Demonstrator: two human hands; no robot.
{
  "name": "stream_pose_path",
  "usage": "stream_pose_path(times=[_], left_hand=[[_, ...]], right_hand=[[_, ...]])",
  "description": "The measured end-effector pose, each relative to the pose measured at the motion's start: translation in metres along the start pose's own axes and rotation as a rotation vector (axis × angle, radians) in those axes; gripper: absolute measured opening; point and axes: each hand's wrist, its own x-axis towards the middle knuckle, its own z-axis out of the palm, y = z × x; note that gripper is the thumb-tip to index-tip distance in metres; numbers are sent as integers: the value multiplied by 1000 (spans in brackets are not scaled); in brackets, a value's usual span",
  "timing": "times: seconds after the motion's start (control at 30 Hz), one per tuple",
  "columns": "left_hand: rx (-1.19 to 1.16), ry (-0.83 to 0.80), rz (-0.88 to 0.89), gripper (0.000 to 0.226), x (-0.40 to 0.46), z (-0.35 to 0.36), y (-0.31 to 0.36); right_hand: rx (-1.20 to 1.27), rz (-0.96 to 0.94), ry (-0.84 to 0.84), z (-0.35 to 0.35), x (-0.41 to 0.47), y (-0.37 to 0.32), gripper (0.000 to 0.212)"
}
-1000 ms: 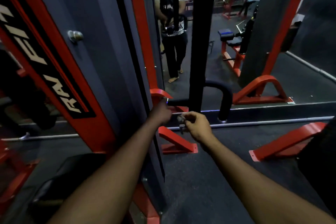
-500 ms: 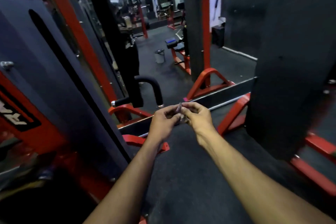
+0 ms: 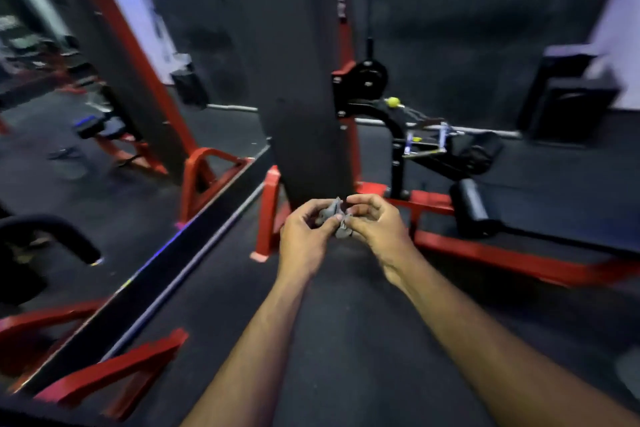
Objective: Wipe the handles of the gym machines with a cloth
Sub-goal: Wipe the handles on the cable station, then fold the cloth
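A small grey cloth [image 3: 337, 218] is bunched between both hands, held out in front of me over the dark floor. My left hand [image 3: 304, 232] pinches its left side with thumb and fingers. My right hand [image 3: 375, 227] pinches its right side. A black padded handle [image 3: 52, 232] curves at the lower left, apart from both hands. Ahead to the right stands a red and black machine with a metal row handle [image 3: 427, 142] hanging near a yellow ball [image 3: 393, 101].
A tall dark weight-stack cover [image 3: 304, 135] with red frame rises just beyond my hands. A wall mirror [image 3: 104, 135] at left reflects other machines. A black roller pad [image 3: 472, 206] and red base rails [image 3: 502, 253] lie on the right. A dark box [image 3: 571, 107] stands far right.
My view has swung right, away from the mirror and the black curved handle toward the red row machine. My left hand left the machine and joined the right on the cloth.
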Motion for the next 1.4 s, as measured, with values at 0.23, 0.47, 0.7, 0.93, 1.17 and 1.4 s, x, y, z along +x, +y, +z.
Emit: stream_pose_path(times=[0.23, 0.47, 0.7, 0.93, 1.17, 1.4], left_hand=[[-69, -441, 33, 31, -69, 141, 15], [-125, -761, 17, 28, -155, 262, 48], [-156, -1044, 27, 31, -246, 387, 95], [-225, -1230, -78, 13, -360, 518, 133], [-221, -1344, -120, 18, -415, 613, 151], [-164, -1382, -170, 15, -433, 703, 131]], right_hand=[[-21, -30, 428, -145, -102, -4, 25], [103, -23, 725, -257, -224, -8, 12], [249, -22, 836, -374, -343, -23, 19], [189, -71, 1027, -515, -449, -41, 19], [128, -78, 1249, -604, -504, -44, 16], [-22, 36, 1257, -682, -503, -37, 13]])
